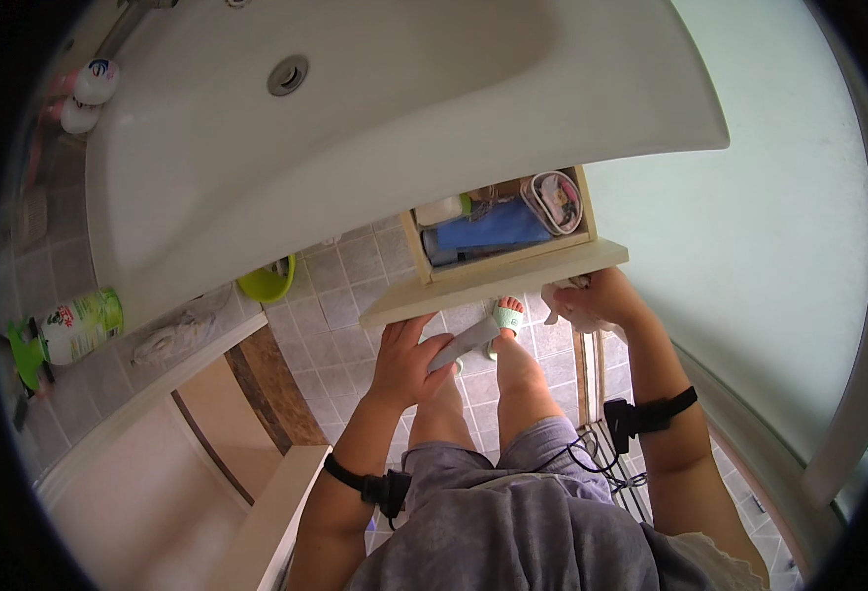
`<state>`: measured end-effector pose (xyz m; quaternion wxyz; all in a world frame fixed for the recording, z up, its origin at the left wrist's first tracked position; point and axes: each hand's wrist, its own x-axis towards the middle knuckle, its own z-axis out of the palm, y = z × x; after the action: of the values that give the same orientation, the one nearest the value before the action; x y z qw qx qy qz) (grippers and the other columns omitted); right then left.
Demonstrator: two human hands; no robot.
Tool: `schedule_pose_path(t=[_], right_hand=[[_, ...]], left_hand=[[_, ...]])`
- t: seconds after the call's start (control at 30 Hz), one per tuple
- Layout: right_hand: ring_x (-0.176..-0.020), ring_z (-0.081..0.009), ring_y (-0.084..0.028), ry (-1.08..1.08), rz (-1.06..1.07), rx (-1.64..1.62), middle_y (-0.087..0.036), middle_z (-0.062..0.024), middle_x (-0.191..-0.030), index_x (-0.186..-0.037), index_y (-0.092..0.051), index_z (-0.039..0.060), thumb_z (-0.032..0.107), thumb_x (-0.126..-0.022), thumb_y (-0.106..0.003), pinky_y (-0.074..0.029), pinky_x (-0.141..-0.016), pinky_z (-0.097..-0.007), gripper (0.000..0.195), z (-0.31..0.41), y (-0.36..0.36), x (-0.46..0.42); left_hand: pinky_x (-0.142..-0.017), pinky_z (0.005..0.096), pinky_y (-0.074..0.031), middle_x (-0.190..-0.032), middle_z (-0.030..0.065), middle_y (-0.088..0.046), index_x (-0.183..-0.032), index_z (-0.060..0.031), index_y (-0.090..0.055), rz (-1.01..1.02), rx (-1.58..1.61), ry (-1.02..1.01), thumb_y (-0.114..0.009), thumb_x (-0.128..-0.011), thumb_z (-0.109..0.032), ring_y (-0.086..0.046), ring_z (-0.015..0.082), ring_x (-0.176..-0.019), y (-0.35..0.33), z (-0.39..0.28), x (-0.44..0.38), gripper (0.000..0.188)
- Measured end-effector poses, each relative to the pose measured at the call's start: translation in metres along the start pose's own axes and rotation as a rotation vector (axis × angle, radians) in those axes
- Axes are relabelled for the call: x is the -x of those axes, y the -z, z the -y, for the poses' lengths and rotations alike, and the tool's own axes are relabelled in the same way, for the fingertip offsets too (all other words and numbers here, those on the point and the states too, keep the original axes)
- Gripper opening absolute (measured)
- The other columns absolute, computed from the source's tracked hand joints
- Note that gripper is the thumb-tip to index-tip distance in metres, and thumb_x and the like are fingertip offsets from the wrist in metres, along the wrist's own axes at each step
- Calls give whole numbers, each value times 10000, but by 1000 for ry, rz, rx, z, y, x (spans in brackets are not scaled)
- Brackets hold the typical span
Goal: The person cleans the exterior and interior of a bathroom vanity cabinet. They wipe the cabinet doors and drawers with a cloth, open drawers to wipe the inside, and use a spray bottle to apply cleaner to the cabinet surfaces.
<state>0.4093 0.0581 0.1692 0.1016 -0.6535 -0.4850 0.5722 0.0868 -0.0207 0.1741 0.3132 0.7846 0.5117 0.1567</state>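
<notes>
A pale wooden drawer [497,281] stands pulled out beneath the washbasin. My left hand [408,362] is at the left part of its front panel, the fingertips up against it. Between that hand's thumb and fingers is a flat grey object [467,343] whose kind I cannot tell. My right hand [611,299] is close by the right end of the panel, closed around a crumpled white cloth or tissue [582,318]; its fingertips are partly hidden. Inside the drawer lie a blue pouch or packet [497,225], a white container with a green part [441,210] and a white-rimmed oval case [556,203].
The white washbasin [419,118] overhangs the drawer. A green-and-white spray bottle [79,325] and two white bottles [94,81] are at left. A lime-green basin [268,281] sits below the washbasin. Frosted glass [759,244] bounds the right side; a cable [596,462] hangs near my right arm.
</notes>
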Motion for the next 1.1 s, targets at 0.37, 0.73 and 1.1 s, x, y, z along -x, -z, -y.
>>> schedule_pose_path(t=[0.37,0.73,1.1], right_hand=[[-928,-262,-679,52,-218,116,-705,-144,-1007,-1109,-659,2,262,-752,-758,-516,-825,-348,452,30,7,-38],[-939,-326,-657,-44,38,153,-662,-229,-1015,-1268,-434,33,345,-687,-809,-514,-813,-393,758,-46,-57,-67],[-931,-264,-652,-123,-102,-461,-665,-190,-1014,-1207,-545,11,377,-756,-745,-509,-814,-359,614,-91,-156,-87]], left_hand=[[-1035,483,-320,-1331,160,-486,-916,-45,-704,-85,-138,-169,-729,-718,-219,-436,365,-1239,12,23,-63,265],[-1037,456,-328,-1363,114,-512,-883,-19,-689,78,-231,-63,-711,-740,-200,-458,318,-1251,22,53,-108,232],[-828,270,-428,-1041,18,-650,-1106,-46,-645,-166,1166,889,-657,-874,-296,-575,99,-946,-68,135,52,342]])
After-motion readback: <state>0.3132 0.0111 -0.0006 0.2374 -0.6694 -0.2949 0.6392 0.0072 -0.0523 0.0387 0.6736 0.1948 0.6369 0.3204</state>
